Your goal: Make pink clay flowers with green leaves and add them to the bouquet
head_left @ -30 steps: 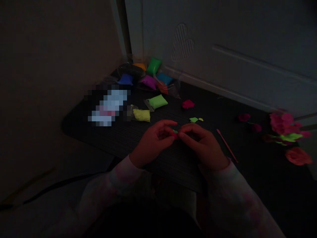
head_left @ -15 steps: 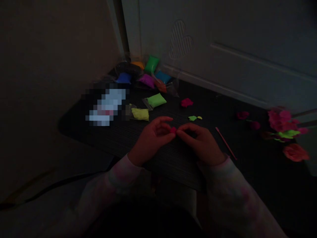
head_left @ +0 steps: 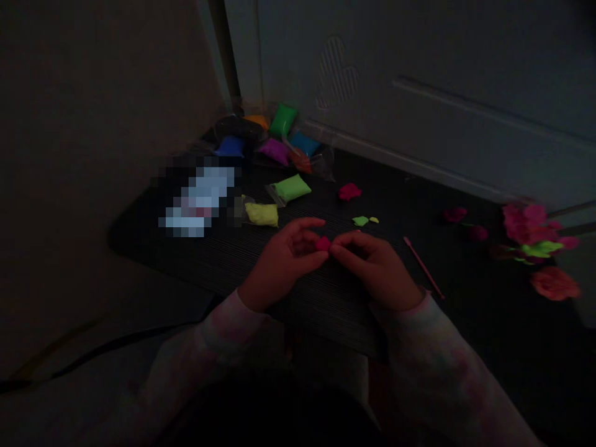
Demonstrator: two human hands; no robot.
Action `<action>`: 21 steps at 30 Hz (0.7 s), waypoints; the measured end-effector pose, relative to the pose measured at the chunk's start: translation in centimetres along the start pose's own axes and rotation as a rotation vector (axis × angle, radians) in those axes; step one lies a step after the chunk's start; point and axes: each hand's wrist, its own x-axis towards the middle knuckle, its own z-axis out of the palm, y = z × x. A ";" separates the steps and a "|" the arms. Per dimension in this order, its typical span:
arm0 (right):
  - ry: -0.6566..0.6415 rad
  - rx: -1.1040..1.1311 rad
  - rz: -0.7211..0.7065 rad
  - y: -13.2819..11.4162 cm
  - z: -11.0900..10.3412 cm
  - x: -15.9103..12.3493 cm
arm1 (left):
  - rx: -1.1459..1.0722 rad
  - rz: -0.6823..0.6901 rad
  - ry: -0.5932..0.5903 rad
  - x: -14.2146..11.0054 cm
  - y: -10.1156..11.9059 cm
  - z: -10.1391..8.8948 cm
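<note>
A small bright pink piece of modelling clay is held between my two hands, above the dark table. My left hand has its thumb and fingers closed around the piece from the left, with the index finger stretched out above. From the right, my right hand pinches the edge of the same piece between thumb and fingertips. Just beyond the hands lie a flat light green clay piece and a tiny yellow bit. Farther back is a pink clay lump. A thin pink modelling tool lies right of my right hand.
Light green and yellow clay packets lie behind my left hand. Several coloured packets are heaped at the back by the wall. A blurred-out bright object is at left. Pink flowers and an orange-red flower sit at right.
The pink clay between my fingertips shows a little more of its surface. Both hands stay in nearly the same place; the whole view has shifted slightly.
</note>
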 end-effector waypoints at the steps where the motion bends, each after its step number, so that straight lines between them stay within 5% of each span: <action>1: 0.002 0.014 0.002 0.0 0.0 0.0 | 0.002 0.000 0.004 0.0 0.0 0.0; 21: 0.021 0.101 0.005 -0.1 0.0 -0.2 | -0.048 0.006 0.011 0.0 -0.2 0.0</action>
